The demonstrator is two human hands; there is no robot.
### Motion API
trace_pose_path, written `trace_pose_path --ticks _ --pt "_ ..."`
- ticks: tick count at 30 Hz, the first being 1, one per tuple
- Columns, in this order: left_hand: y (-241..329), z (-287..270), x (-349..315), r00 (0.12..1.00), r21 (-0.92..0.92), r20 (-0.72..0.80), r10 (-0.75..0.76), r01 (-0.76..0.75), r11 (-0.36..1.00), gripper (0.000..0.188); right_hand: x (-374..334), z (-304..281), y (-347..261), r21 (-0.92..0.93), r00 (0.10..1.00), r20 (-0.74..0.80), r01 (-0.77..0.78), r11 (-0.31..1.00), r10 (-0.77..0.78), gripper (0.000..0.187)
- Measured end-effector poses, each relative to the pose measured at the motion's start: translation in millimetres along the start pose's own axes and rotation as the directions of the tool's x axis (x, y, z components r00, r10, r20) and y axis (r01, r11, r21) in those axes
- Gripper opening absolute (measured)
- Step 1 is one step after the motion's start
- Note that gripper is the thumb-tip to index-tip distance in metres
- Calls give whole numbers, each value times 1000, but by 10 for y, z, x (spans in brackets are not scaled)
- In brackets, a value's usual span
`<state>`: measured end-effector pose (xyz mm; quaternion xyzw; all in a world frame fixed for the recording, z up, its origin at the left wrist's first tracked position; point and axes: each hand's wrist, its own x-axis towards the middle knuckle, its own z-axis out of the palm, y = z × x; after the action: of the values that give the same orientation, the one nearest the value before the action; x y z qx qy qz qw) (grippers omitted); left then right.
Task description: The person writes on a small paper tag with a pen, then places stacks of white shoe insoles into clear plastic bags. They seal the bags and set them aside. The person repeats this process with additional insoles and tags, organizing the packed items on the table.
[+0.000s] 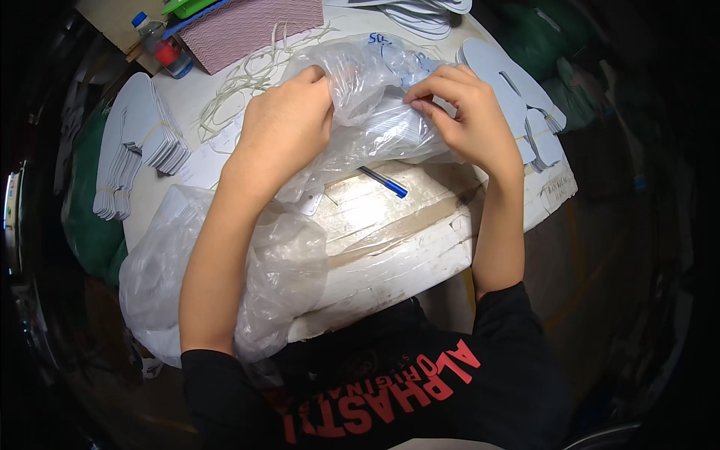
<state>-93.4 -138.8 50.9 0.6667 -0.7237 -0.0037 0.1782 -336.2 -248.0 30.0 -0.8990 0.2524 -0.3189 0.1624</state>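
Note:
A clear plastic bag (356, 82) lies crumpled in front of me, with blue handwriting on its far side. Pale flat pieces (405, 124) show through the film. My left hand (291, 124) is closed around the bag's left side, fingers curled under. On the opposite side, my right hand (466, 112) pinches the bag's film between thumb and fingers. Just below the bag lies a blue-capped pen (386, 182), partly covered. A second, larger clear bag (289, 259) spreads under my left forearm and hangs over the table's near edge.
Banded stacks of white insole-shaped pieces stand left (154, 124) and right (517, 94), with more loose pieces (424, 16) at the back. A pink woven box (251, 34), a bottle (169, 52) and tangled cords (244, 84) occupy the far left. The white table (405, 259) has worn, taped edges.

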Motion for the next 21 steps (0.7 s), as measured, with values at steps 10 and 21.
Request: trace_pose_path --ticks 10,21 --pt "-34 264 79 912 -135 -139 387 -405 904 19 -24 -376 128 354 958 274 -24 935 -80 13" --pt "49 593 51 863 -113 -339 374 -432 895 17 15 -191 -40 66 990 -113 95 993 -87 23"
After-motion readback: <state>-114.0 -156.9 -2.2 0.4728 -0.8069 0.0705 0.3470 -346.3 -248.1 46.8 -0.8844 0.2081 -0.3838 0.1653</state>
